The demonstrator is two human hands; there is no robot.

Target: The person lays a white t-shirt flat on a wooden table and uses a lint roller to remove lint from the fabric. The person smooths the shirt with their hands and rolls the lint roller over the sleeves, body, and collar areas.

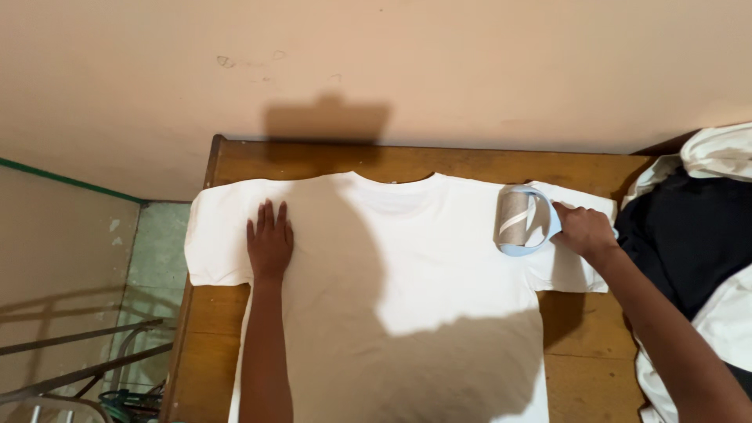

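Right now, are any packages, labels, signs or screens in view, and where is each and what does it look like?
No packages, signs or screens in view.
Possible neck label: faint pale patch inside the collar of the white cotton T-shirt, too blurred to confirm.
Blue-framed lint roller with brownish roll: in the right hand, on the shirt's shoulder; unmarked.
Left hand: flat on the shirt.

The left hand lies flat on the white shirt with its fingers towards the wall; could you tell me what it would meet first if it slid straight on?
The left hand would cross the white cotton T-shirt's shoulder edge, then bare brown wooden table, and probably reach the peach plaster wall first; nothing else seems to lie in that line.
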